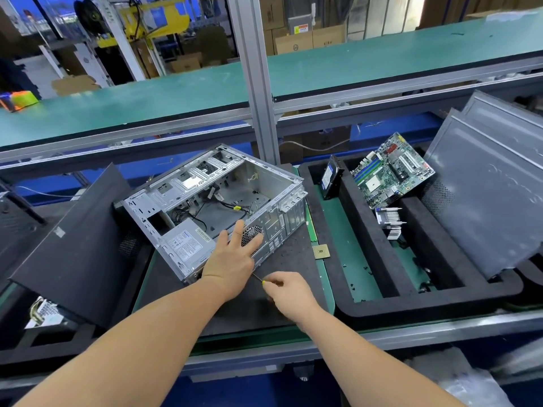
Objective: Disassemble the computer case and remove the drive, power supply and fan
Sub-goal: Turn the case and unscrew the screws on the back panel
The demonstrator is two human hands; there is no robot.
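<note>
An open silver computer case (205,201) lies on its side on a black foam mat (282,306). A grey power supply (188,245) with a label sits in its near left corner, and loose cables lie inside. My left hand (232,259) presses with straight fingers on the case's rear panel, over the round fan grille (252,232). My right hand (289,292) grips a thin screwdriver (258,278) with a yellow collar, its tip pointing at the lower rear edge of the case. A hard drive (330,177) stands in the foam tray to the right.
A black foam tray (367,245) on the right holds a motherboard (392,171), a heatsink (389,221) and grey side panels (484,201). A CPU chip (321,252) lies on the mat. A black panel (73,245) leans at left. A metal post (258,83) rises behind the case.
</note>
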